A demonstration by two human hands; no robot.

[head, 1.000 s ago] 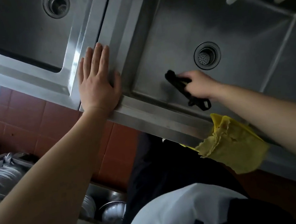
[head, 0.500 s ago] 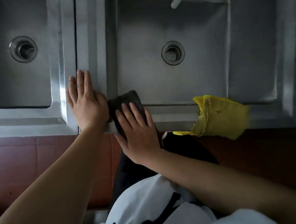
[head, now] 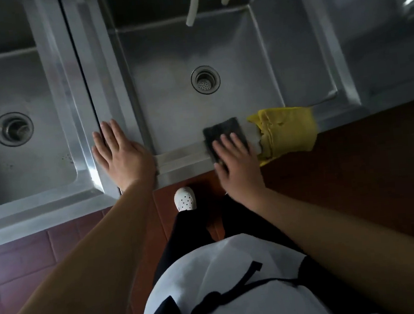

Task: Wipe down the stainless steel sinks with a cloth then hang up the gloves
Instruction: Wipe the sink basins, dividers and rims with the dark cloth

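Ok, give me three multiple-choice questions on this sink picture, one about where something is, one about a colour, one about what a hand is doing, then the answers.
1. Where does the dark cloth lie?
A. on the front rim of the middle sink
B. over the drain
C. on the floor

2. What colour is the glove draped over the rim to the right of the cloth?
A. blue
B. yellow
C. white

3. How is the left hand placed?
A. curled round a hose
B. gripping the glove
C. flat on the steel ledge between the two sinks

Answers:
1 A, the cloth straddles the front rim under the right hand, whose fingers press on it.
2 B, the glove is plainly yellow.
3 C, the left hand lies flat with straight fingers and holds nothing.
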